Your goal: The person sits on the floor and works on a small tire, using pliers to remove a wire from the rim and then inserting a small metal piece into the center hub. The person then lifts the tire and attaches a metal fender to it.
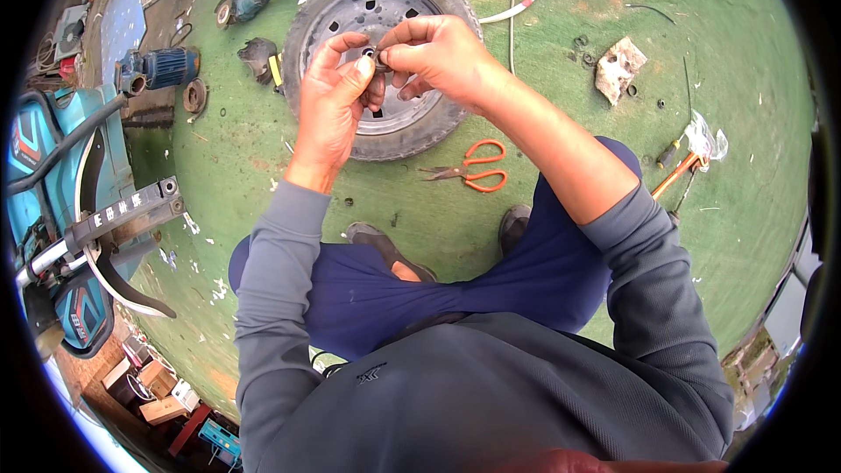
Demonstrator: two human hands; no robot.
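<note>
Landmark: wheel (399, 144) | Small round part (370, 52): over wheel | Grip: left hand (337, 92) and right hand (438, 57) pinch it | Step: apparently fingertip manipulation | Next: likely calls for steady pinch

On my feed the part (370, 52) is tiny, dark and roundish, with a paler spot near the middle. It's up off the ground, pinched between the left hand (333, 92) and right hand (445, 57). Too covered for me to tell its full shape, tbh.
</note>
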